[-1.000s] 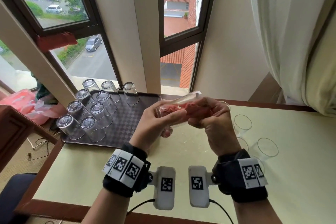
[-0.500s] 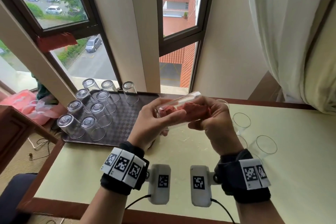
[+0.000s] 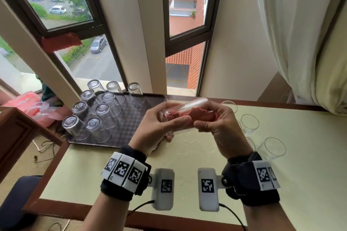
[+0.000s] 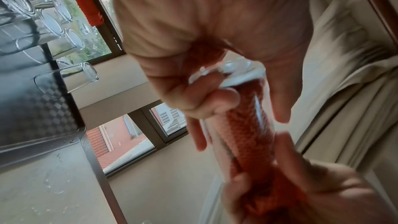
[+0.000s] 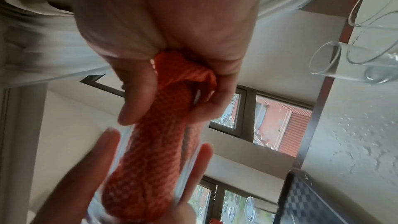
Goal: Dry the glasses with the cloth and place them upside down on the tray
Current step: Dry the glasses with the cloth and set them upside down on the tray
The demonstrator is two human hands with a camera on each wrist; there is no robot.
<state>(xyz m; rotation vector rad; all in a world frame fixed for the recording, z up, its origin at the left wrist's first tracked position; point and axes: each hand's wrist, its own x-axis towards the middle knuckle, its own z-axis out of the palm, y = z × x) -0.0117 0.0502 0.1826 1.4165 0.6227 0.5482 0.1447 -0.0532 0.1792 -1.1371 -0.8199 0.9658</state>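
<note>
My left hand [image 3: 169, 124] grips a clear glass [image 3: 195, 104] held sideways above the table, base to the left. A red cloth [image 3: 187, 115] is stuffed inside the glass. My right hand [image 3: 212, 120] pinches the cloth at the glass's mouth. In the left wrist view the glass [image 4: 263, 113] runs from my left hand [image 4: 226, 91] to the other hand, with the cloth [image 4: 247, 134] filling it. The right wrist view has the cloth [image 5: 150, 151] bunched in my right hand [image 5: 170, 91]. The dark checkered tray [image 3: 131, 127] at left holds several glasses [image 3: 105, 112] upside down.
Several upright glasses [image 3: 249, 122] stand on the pale table [image 3: 187, 155] to the right of my hands, one of them [image 3: 275, 146] nearer the front. Water drops lie on the table. Windows and a curtain [image 3: 300, 33] stand behind. A red cloth [image 3: 62, 42] hangs on the window frame.
Both hands stay in about the same place with the glass and cloth; the glass has turned slightly between them. The tray and standing glasses are unchanged.
</note>
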